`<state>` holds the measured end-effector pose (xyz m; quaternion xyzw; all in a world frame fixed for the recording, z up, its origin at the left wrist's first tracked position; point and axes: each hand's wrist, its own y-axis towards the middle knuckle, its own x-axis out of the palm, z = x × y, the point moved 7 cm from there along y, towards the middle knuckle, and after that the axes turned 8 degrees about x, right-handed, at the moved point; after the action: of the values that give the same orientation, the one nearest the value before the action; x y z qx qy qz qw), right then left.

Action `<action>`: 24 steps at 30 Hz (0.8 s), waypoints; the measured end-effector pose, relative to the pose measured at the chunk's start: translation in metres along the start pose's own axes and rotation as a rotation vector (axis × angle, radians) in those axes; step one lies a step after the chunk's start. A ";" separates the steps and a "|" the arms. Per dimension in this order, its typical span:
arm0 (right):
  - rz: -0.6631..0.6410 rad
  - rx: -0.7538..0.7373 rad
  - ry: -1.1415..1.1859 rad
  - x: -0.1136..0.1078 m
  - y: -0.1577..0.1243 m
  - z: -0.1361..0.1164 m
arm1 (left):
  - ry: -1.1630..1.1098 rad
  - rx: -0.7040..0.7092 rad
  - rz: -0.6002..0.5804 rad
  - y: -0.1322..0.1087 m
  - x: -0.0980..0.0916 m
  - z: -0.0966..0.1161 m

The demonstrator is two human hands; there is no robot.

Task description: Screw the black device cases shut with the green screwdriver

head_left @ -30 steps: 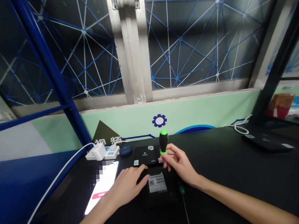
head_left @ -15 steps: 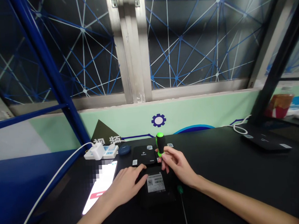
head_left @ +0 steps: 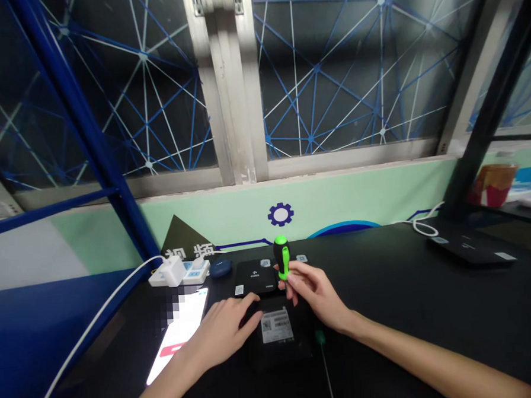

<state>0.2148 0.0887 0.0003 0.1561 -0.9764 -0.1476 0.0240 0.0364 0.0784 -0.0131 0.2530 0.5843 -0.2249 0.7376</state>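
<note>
1. Here, the black box (head_left: 300, 347) lies flat on the table (head_left: 432, 315) and serves as the reference point; a white barcode label (head_left: 277, 326) sits on its top face.
2. The left hand (head_left: 223, 332) lies palm down at the box's left edge, with the fingers (head_left: 249, 320) extended and their tips on the box. It is relaxed and grasps nothing; the pose appears to steady the box against the table.
3. The right hand (head_left: 312, 293) is above the box's far edge, pinching the black-and-green screwdriver (head_left: 281, 257) between thumb and fingers. The handle stands upright and the tip is hidden. A grip this low on the tool seems suited to fine control.
4. A thin green-handled screwdriver (head_left: 320, 337) lies just right of the box, its shaft pointing toward the person, apparently placed within easy reach.
5. Just beyond the box lies a flat black case (head_left: 255, 278), with a dark blue oval case (head_left: 220, 268) farther left.
6. Left of the box, a lit smartphone (head_left: 179, 340) lies partly blurred beside the left forearm. Beyond it are a power strip (head_left: 193, 273) and a white charger (head_left: 174, 271).
7. Well to the right of the box lies a flat black device (head_left: 473, 248).
</note>
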 end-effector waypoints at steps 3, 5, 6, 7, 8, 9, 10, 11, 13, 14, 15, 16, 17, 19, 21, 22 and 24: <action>0.029 0.023 0.019 -0.002 0.001 0.003 | 0.000 -0.005 0.001 -0.001 0.001 -0.002; 0.057 0.043 0.039 -0.003 0.002 0.005 | -0.002 -0.006 -0.002 -0.001 0.001 -0.002; 0.066 0.052 0.046 -0.004 0.002 0.005 | -0.002 -0.004 -0.003 -0.001 0.001 -0.002; 0.071 0.056 0.052 -0.004 0.002 0.005 | -0.001 -0.002 -0.003 -0.002 0.001 -0.001; 0.069 0.055 0.057 -0.004 0.002 0.005 | 0.002 0.000 -0.001 -0.002 0.001 -0.001; 0.061 0.047 0.056 -0.004 0.002 0.003 | 0.006 0.002 0.002 -0.002 0.000 0.000; 0.048 0.034 0.050 -0.003 0.001 0.001 | 0.010 0.004 0.004 -0.002 -0.001 0.000; 0.035 0.020 0.039 -0.002 0.001 -0.001 | 0.012 0.005 0.006 -0.001 -0.001 0.001; 0.012 0.003 0.007 -0.001 0.001 -0.003 | 0.012 0.006 0.006 -0.001 -0.001 0.001; 0.007 0.003 -0.005 0.000 0.001 -0.003 | 0.011 0.005 0.004 -0.001 -0.001 0.001; 0.005 0.008 -0.009 0.000 0.001 -0.002 | 0.009 0.003 0.003 -0.001 -0.001 0.000; 0.008 0.015 -0.005 -0.001 0.002 -0.001 | 0.007 0.000 0.002 -0.001 -0.001 0.000; 0.015 0.023 0.004 -0.001 0.002 0.001 | 0.006 -0.002 0.001 -0.001 0.000 -0.001; 0.040 0.039 0.027 -0.003 0.003 0.004 | 0.005 -0.006 -0.001 -0.001 0.000 -0.001; 0.051 0.054 0.039 -0.004 0.003 0.006 | 0.007 -0.007 -0.002 -0.001 0.000 -0.001; 0.047 0.057 0.042 -0.004 0.003 0.006 | 0.007 -0.006 -0.004 -0.001 0.000 -0.001; 0.026 0.044 0.036 -0.002 0.002 0.003 | 0.008 -0.003 -0.004 0.000 0.000 -0.001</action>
<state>0.2159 0.0916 -0.0019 0.1464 -0.9808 -0.1226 0.0403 0.0360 0.0787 -0.0131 0.2516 0.5883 -0.2244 0.7350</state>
